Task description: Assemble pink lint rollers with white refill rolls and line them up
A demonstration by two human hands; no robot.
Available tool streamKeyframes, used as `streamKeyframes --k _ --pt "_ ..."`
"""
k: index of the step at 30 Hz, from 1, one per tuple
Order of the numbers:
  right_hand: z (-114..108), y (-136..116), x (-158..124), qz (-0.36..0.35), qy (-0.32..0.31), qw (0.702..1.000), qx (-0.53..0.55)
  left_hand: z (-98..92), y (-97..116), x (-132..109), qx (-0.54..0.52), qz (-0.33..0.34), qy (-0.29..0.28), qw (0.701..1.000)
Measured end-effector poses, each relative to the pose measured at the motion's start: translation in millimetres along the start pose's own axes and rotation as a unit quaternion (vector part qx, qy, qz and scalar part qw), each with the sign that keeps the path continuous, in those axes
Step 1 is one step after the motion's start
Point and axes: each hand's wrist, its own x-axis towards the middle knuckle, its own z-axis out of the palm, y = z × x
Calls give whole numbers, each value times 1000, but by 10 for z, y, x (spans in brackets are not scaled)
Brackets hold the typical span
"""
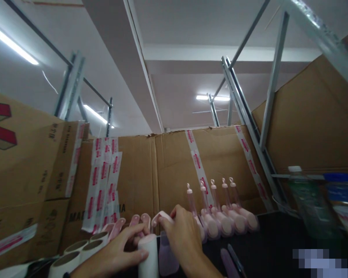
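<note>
My left hand (124, 247) is closed around a white lint-roller roll (149, 258), which stands upright and has a pink end on top. My right hand (185, 235) pinches a pale pink lint-roller handle (161, 216) just above and right of that roll. A translucent purple cover (167, 256) lies between the roll and my right wrist. Several pink handles (116, 229) show behind my left hand. Beyond my right hand, lint rollers in clear covers (213, 227) sit in a row, their hook-ended handles pointing up.
White rolls with brown cores (64, 263) stand at the left. A slim purple piece and a dark pen-like item (236, 260) lie on the black surface (269, 235). At right are a green bottle (310, 204) and a blue-lidded jar (340, 197). Cardboard walls (171, 166) and metal posts surround everything.
</note>
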Motion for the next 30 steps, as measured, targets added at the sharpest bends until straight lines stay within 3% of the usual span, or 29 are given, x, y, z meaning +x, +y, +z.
streamKeyframes --k 4,7,14,22,30 --pt "1 -11 -34 -8 -3 1000 20 21 -1 -1 -40 40 -31 998" --pt "15 -6 -28 -18 -3 999 42 82 -121 30 -90 42 -35 994" --pt "158 32 47 -52 10 991 124 168 -365 90 -115 50 -14 992" --pt "299 33 91 -99 30 963 248 106 -161 -17 -143 32 -40 988" --pt "413 105 223 -69 31 933 351 95 39 -125 -178 34 -79 980"
